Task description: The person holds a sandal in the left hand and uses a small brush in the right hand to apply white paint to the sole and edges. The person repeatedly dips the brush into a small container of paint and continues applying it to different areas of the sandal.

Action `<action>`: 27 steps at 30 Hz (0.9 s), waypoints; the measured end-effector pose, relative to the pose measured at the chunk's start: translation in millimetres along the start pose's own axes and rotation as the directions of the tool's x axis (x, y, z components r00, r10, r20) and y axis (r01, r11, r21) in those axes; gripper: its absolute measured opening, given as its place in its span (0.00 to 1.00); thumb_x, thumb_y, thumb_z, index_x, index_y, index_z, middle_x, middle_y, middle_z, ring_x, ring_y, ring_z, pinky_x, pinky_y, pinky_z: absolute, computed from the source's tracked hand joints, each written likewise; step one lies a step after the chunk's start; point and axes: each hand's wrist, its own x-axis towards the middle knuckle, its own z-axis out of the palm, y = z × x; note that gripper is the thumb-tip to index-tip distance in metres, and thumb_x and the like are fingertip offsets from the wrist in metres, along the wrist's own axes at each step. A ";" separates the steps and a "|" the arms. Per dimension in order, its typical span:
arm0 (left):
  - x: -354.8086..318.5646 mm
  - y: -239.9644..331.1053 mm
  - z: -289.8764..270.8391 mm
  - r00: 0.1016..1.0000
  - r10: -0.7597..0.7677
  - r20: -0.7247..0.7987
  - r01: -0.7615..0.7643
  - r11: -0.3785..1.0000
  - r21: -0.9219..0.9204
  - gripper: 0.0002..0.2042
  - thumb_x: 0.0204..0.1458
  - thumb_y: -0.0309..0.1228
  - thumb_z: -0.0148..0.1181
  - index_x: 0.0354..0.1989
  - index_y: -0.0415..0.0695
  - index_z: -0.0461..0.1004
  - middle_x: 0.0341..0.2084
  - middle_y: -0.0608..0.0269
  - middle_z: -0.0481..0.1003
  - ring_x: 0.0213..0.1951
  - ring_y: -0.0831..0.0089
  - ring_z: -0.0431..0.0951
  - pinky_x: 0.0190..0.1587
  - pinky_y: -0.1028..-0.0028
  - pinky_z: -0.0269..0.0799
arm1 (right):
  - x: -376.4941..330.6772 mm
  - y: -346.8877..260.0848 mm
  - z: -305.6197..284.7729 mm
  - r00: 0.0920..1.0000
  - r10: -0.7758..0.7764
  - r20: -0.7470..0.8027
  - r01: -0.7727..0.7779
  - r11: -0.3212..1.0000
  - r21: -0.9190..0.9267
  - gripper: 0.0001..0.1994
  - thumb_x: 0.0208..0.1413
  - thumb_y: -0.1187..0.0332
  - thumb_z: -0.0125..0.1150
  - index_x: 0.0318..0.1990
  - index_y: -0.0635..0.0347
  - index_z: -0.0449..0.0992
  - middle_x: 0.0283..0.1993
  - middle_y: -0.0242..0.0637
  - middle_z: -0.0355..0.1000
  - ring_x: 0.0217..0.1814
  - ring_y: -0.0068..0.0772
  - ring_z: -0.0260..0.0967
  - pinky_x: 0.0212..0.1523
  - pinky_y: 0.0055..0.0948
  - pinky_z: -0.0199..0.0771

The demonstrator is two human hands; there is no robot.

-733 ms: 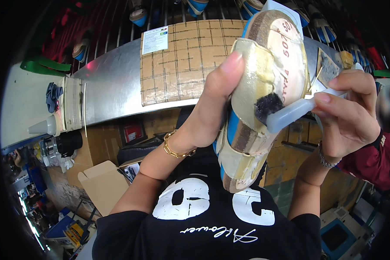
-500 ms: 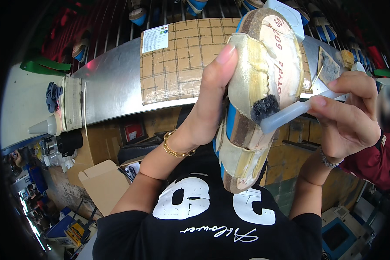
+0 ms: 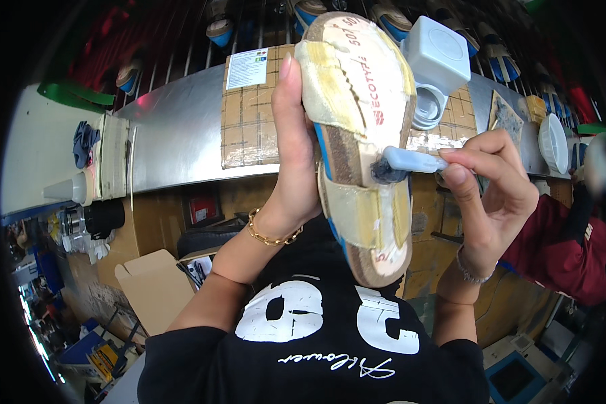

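Note:
An unfinished sandal (image 3: pixel 367 151) is held up with its underside toward me. It has a brown cork-like edge, blue along its left side and pale straps folded under onto the sole. My left hand (image 3: pixel 295 138) grips it from the left side, thumb pointing up and the other fingers hidden behind. A brush (image 3: pixel 416 161) with a translucent handle is pinched between the thumb and fingers of my right hand (image 3: pixel 495 185). Its dark bristles touch the sole in the middle, between the two strap areas.
Behind the sandal, a white plastic bottle (image 3: pixel 439 54) lies with its round mouth toward me on a taped cardboard box (image 3: pixel 249 131). The box sits on a metal bench (image 3: pixel 178 128). More sandals (image 3: pixel 498 60) stand on the far rack. A white round dish (image 3: pixel 553 143) is at right, near a person in maroon (image 3: pixel 562 236).
My left hand has shifted left and tilted the sandal's top leftward, its sole more squarely toward me. The brush has moved from the upper strap's edge to the middle of the sole.

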 end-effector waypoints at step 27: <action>-5.4 -2.0 18.6 0.999 -0.006 -0.045 0.017 0.972 0.236 0.42 0.62 0.67 0.24 0.60 0.38 0.66 0.47 0.50 0.77 0.47 0.68 0.81 0.50 0.68 0.79 | 27.4 7.8 -17.3 0.909 -0.352 0.221 0.378 0.922 -0.087 0.11 0.43 0.81 0.70 0.37 0.64 0.84 0.37 0.41 0.70 0.38 0.28 0.65 0.37 0.23 0.63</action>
